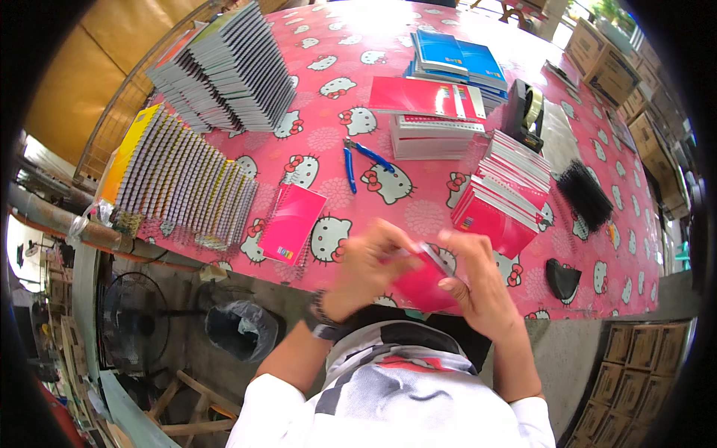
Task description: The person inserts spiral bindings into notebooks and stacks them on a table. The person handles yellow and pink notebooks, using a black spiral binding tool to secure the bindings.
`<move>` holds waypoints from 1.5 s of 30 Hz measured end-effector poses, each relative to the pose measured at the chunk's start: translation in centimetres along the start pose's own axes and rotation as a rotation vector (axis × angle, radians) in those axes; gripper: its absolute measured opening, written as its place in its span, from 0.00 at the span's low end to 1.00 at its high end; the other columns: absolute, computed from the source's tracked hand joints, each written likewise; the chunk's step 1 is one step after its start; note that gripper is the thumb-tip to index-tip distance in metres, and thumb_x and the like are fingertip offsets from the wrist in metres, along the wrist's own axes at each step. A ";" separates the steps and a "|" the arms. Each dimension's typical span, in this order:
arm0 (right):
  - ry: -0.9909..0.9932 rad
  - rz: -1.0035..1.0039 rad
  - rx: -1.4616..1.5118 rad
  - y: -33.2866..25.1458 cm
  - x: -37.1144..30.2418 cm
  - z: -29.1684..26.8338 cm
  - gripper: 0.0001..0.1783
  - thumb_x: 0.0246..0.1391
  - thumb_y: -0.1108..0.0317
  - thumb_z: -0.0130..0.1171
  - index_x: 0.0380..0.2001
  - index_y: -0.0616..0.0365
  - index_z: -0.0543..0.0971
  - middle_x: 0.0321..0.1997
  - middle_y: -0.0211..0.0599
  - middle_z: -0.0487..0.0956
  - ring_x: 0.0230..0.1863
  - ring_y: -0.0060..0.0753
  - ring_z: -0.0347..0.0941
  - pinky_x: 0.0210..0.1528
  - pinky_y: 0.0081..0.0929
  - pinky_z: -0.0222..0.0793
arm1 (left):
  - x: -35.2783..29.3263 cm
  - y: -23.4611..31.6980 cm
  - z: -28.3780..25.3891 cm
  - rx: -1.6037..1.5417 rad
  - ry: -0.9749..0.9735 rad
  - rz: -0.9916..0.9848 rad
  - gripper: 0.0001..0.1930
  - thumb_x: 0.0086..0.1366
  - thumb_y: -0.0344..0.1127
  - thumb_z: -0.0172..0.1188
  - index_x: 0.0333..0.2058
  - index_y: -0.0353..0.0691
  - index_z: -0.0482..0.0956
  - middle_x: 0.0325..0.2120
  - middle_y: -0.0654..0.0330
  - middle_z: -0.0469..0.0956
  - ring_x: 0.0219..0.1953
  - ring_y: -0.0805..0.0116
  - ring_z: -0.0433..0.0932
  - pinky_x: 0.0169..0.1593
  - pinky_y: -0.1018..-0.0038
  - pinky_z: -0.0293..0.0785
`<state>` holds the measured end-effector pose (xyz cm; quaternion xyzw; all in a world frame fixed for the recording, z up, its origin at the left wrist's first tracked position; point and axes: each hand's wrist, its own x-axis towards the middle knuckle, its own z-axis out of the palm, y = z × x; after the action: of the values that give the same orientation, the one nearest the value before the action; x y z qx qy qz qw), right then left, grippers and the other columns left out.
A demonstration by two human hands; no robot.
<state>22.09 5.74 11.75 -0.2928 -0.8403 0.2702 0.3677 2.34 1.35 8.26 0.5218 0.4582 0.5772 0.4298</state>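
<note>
– How are the hands set?
– The left hand (366, 269) and right hand (478, 287) are both curled and clamped on a pink notebook (422, 287) at the counter (448, 216) edge.
– And the packages?
– Brown cardboard boxes (635, 366) are stacked at the lower right and at the upper right.

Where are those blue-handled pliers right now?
In the head view, the blue-handled pliers lie mid-table on the pink tablecloth, beyond both hands, just left of the white-edged notebook stack.
</note>
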 end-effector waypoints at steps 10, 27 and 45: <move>0.239 0.144 -0.650 10.0 -0.7 -5.3 0.21 0.39 0.68 0.68 0.41 0.54 0.79 0.41 0.35 0.75 0.47 0.42 0.68 0.51 0.41 0.60 | 3.9 -5.2 -16.1 1.313 -0.004 0.098 0.13 0.68 0.46 0.49 0.42 0.47 0.76 0.47 0.64 0.71 0.55 0.64 0.64 0.60 0.51 0.46; -0.022 0.220 0.058 6.5 -3.1 -5.9 0.12 0.44 0.73 0.65 0.35 0.59 0.81 0.32 0.41 0.79 0.39 0.42 0.73 0.41 0.34 0.70 | 1.4 -3.1 6.8 0.994 -0.265 0.554 0.20 0.57 0.27 0.57 0.51 0.44 0.77 0.37 0.63 0.79 0.40 0.68 0.77 0.55 0.64 0.59; 0.257 0.361 0.103 3.7 -4.3 -9.8 0.14 0.55 0.76 0.54 0.46 0.60 0.77 0.32 0.40 0.76 0.33 0.32 0.73 0.38 0.27 0.69 | 1.3 -3.1 7.7 0.897 -0.240 0.624 0.20 0.52 0.28 0.61 0.46 0.48 0.81 0.33 0.67 0.76 0.35 0.70 0.73 0.45 0.69 0.59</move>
<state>33.22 7.64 12.96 -0.4515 -0.7057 0.3345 0.4316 10.00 3.93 5.76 0.8266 0.4304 0.3619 0.0234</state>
